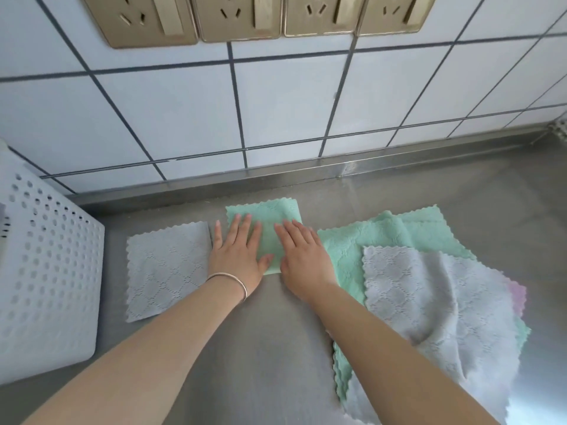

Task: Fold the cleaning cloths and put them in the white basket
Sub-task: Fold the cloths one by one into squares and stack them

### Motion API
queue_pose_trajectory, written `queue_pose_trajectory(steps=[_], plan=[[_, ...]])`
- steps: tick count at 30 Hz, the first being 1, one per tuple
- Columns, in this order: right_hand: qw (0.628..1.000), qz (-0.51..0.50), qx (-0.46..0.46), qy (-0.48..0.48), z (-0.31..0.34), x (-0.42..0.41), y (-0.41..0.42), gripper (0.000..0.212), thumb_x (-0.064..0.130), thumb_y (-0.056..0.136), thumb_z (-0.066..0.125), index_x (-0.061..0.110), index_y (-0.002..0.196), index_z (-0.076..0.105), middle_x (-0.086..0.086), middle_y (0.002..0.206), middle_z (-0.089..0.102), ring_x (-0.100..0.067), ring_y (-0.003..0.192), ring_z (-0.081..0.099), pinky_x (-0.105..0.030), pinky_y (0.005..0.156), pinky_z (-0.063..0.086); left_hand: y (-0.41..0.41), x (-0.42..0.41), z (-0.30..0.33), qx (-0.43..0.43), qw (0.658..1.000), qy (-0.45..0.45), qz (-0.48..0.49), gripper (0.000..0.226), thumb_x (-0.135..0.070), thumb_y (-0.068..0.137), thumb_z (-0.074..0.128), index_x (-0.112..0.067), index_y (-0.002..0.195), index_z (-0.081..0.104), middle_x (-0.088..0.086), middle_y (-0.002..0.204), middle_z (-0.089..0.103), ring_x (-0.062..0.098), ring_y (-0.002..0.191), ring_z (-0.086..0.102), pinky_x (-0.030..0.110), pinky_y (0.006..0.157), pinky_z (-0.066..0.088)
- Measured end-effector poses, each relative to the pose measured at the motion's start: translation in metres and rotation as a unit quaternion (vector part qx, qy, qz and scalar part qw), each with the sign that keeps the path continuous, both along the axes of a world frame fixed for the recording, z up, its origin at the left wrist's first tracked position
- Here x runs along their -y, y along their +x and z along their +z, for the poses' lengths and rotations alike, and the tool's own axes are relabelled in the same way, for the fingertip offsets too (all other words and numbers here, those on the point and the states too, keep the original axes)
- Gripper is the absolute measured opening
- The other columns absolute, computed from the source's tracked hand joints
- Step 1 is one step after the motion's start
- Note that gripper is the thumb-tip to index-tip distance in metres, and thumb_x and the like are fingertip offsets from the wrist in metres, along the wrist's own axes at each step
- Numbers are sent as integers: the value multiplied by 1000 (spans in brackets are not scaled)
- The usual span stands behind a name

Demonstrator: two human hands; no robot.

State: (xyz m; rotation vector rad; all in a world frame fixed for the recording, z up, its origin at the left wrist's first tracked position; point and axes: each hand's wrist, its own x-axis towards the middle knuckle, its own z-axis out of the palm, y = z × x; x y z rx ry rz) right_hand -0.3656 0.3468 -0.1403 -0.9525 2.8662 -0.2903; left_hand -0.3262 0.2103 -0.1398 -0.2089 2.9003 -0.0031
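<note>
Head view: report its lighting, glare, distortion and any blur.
Head view: soft even daylight, with only faint shadows under the left hand and right hand; mild glare on the steel counter and its back lip; wide-angle distortion bows the tile grout lines and stretches the white basket; the folded green cloth is sharp, the edges slightly soft.

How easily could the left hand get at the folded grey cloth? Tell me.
Probably easily: the left hand presses the green cloth right beside the folded grey cloth, and nothing lies between them.

mint cloth [270, 216], grey cloth [167, 271], white basket [46, 271]
</note>
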Motion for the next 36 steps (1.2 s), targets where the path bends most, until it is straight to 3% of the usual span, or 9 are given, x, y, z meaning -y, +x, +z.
queue_pose_trajectory(steps=[1, 3, 7, 9, 12, 17, 22, 26, 36], plan=[[997, -30, -36, -62, 4, -6, 8, 51, 18, 82, 40, 14, 132, 47, -6, 130, 53, -25, 120, 47, -37, 100, 42, 1, -3, 6, -19, 1000, 15, 3, 65, -49, 94, 25, -19, 147, 4, 1, 158, -2, 20, 145, -7, 47, 112, -15], [979, -83, -81, -167, 6, -33, 29, 38, 15, 72, 44, 16, 108, 57, -2, 100, 62, -18, 92, 49, -28, 78, 44, 5, -13, 15, -70, 996, 52, -10, 62, -38, 92, 42, -17, 145, 20, 4, 155, 17, 22, 145, 8, 48, 115, -7], [964, -150, -94, -201, 5, -117, 86, 26, 12, 69, 45, 18, 94, 51, -2, 87, 58, -20, 83, 46, -31, 69, 41, 26, -57, 23, -153, 978, 97, -106, 46, -20, 67, 72, -16, 111, 62, 3, 116, 63, 27, 113, 57, 51, 105, 34], [963, -157, -104, -191, 7, -155, 113, 20, 13, 70, 47, 16, 89, 54, -2, 84, 57, -22, 79, 46, -31, 68, 40, 44, -83, 22, -169, 961, 143, -168, 34, -21, 63, 70, -22, 97, 64, -4, 100, 67, 21, 95, 61, 37, 94, 46], [971, -127, -106, -172, 10, -192, 147, 18, 17, 69, 52, 17, 86, 50, -3, 81, 57, -23, 73, 46, -30, 66, 37, 74, -113, 16, -135, 935, 223, -241, 26, -27, 68, 49, -27, 93, 54, -7, 93, 63, 14, 85, 56, 25, 77, 45], [987, -70, -89, -113, -1, -214, 173, 35, 37, 64, 69, 18, 89, 56, 1, 91, 62, -21, 79, 54, -30, 71, 39, 114, -144, 9, -50, 923, 223, -309, 37, -56, 62, 53, -33, 91, 52, -13, 88, 61, 10, 80, 59, 21, 73, 30], [985, -75, -120, -104, -4, -220, 173, 6, 22, 74, 58, 18, 79, 58, 3, 85, 63, -21, 74, 58, -25, 73, 38, 130, -164, 7, -22, 944, 169, -282, 55, -70, 50, 45, -35, 92, 57, -15, 90, 58, 9, 81, 55, 25, 73, 28], [961, -147, -144, -183, 9, -215, 169, 4, 16, 79, 48, 20, 77, 49, 3, 63, 57, -20, 60, 53, -25, 64, 35, 133, -175, 16, -68, 951, 170, -248, 30, -44, 66, 48, -34, 89, 64, -16, 85, 62, 11, 74, 62, 24, 69, 28], [932, -266, -205, -138, 69, -235, 151, 26, 6, 61, 37, 12, 76, 57, -2, 67, 58, -26, 56, 54, -24, 44, 32, 99, -171, 113, -235, 926, 216, -202, 30, -15, 76, 47, -24, 92, 70, -3, 62, 70, 21, 56, 64, 21, 55, 42]])
